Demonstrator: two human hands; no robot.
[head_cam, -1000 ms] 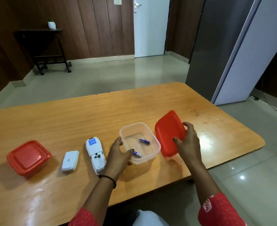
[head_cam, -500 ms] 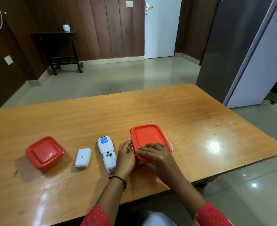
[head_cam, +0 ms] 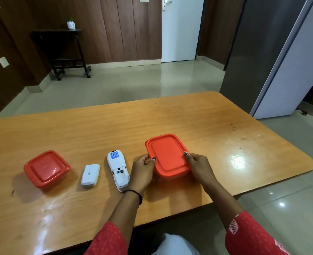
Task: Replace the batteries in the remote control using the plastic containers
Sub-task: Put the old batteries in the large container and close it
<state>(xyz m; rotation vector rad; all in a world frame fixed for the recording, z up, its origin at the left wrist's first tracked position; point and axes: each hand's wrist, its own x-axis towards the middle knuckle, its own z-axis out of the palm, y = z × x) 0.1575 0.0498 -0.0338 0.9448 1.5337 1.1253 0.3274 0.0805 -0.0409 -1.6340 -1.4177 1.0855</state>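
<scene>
A clear plastic container with its red lid [head_cam: 167,154] on top stands on the wooden table [head_cam: 207,126] in front of me. My left hand [head_cam: 142,171] grips its left side with the thumb on the lid's edge. Its right side is held by my right hand [head_cam: 198,167], thumb pressed on the lid rim. The batteries inside are hidden by the lid. A white remote control [head_cam: 117,170] lies face down to the left with its battery bay open and empty. Its white battery cover [head_cam: 90,174] lies further left. A second red-lidded container [head_cam: 47,168] stands at the far left, closed.
The table's near edge runs just below my forearms, and its right corner is rounded. Beyond the table is bare floor, a dark side table [head_cam: 63,50] against the wall, a white door [head_cam: 181,28] and a grey cabinet [head_cam: 262,52] at the right.
A second ago the container stood open with batteries inside and my right hand held the lid beside it. The lid now sits on the container, and both hands press its sides.
</scene>
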